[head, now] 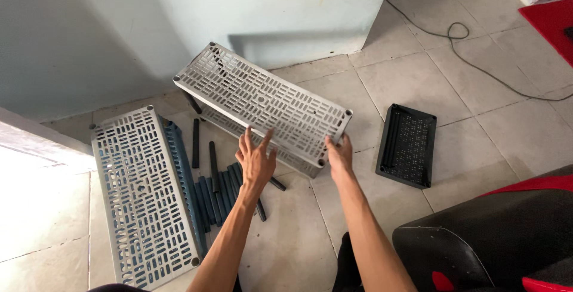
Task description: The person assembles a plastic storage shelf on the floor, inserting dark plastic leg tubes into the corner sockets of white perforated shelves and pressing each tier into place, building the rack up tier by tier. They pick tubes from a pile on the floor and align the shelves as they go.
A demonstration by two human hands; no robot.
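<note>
Head view: three grey slotted plastic shelf panels show. Two are joined one above the other into a partly built rack; the top panel [262, 102] sits tilted over the lower panel [239, 126], near the pale wall [179, 17]. The third grey panel [143, 193] lies flat on the tiled floor [418, 77] to the left, on top of a blue panel [182, 167] whose edge shows along its right side. One black slotted tray [407, 144] lies alone to the right. A loose bunch of dark tubes [216, 187], too overlapped to count surely, lies between the flat panel and the rack.

The left hand [255, 159] has fingers spread, fingertips resting on the top panel's near edge, not closed. The right hand [339, 156] is curled around the panel's near right corner, gripping it. Both forearms reach forward, well apart.
</note>
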